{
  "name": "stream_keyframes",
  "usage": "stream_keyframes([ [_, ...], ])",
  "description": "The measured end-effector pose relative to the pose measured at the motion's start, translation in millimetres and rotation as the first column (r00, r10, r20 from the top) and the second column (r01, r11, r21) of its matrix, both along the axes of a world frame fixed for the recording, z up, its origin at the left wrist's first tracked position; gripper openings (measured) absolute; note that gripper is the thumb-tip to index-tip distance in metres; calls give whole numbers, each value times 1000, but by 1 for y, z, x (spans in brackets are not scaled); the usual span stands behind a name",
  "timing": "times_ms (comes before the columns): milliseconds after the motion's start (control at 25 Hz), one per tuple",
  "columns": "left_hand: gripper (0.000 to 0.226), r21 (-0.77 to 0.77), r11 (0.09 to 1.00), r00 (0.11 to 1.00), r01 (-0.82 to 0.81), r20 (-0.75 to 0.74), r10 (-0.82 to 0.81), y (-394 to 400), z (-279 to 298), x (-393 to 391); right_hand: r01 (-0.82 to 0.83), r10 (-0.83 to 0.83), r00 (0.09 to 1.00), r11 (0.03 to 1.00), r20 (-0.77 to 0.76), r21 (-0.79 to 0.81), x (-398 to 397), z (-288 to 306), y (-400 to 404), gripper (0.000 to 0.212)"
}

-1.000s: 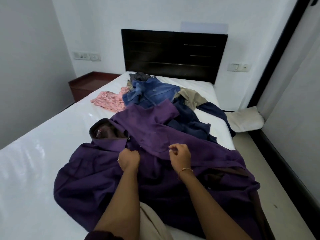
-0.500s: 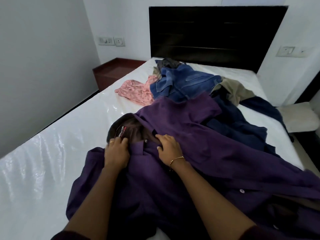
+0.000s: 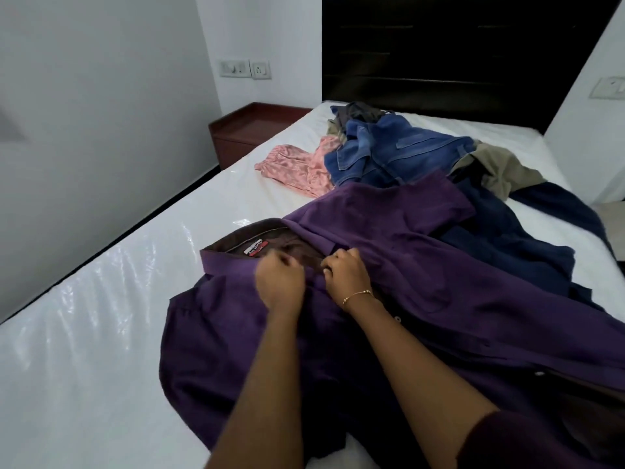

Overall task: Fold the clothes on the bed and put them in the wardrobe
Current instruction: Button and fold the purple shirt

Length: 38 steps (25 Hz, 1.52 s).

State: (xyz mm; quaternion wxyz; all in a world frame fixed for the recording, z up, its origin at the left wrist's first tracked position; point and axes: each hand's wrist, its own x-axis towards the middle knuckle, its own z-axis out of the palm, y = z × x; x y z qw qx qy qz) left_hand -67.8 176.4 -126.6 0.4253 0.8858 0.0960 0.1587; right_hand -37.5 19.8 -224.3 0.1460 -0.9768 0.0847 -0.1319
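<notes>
A white-walled bedroom is seen from the head camera, with a bed (image 3: 101, 350) covered in a glossy white sheet, a dark headboard (image 3: 456, 45) at its far end and a reddish bedside unit (image 3: 250, 130) in the corner. A purple shirt (image 3: 422, 265) is spread across the near part of the bed, its brown-lined collar (image 3: 243, 240) turned open so that a red and white label (image 3: 256, 248) is shown. The left hand (image 3: 279, 286) is curled into a fist at the shirt's front just below the collar; whether cloth is actually held in it cannot be told. The right hand (image 3: 346, 272), with a thin bracelet (image 3: 358, 295) at the wrist, is placed just beside it, its fingers curled round the shirt's front edge. Farther up the bed, a heap of unfolded clothes is lying: a blue denim garment (image 3: 389, 154), a pink patterned piece (image 3: 297, 167), a khaki garment (image 3: 500, 167) and a dark navy garment (image 3: 507, 238).
</notes>
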Motion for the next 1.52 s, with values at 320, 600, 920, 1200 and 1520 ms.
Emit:
stream_keyframes([
  [320, 31, -65, 956, 949, -284, -161, 271, -25, -43, -19, 50, -26, 993, 977, -116, 208, 14, -3, -8, 51],
  [600, 37, 325, 945, 997, -44, -43, 61, 38, -34, 39, 316, -359, 933, 812, -7, 491, 40, 8, 15, 49],
  [920, 22, 296, 955, 996, 6, 85, -32, 33, -41, 39, -206, -171, 869, 728, 464, 654, 73, 35, 76, 38],
  [1200, 25, 395, 918, 992, 39, 98, -84, 36, -37, 55, -242, -246, 900, 407, 361, 881, 60, 24, 66, 56],
  [1520, 8, 116, 991, 941, 64, 324, -99, 29, -17, 46, -287, -185, 924, 241, 334, 927, 47, 31, 63, 60],
])
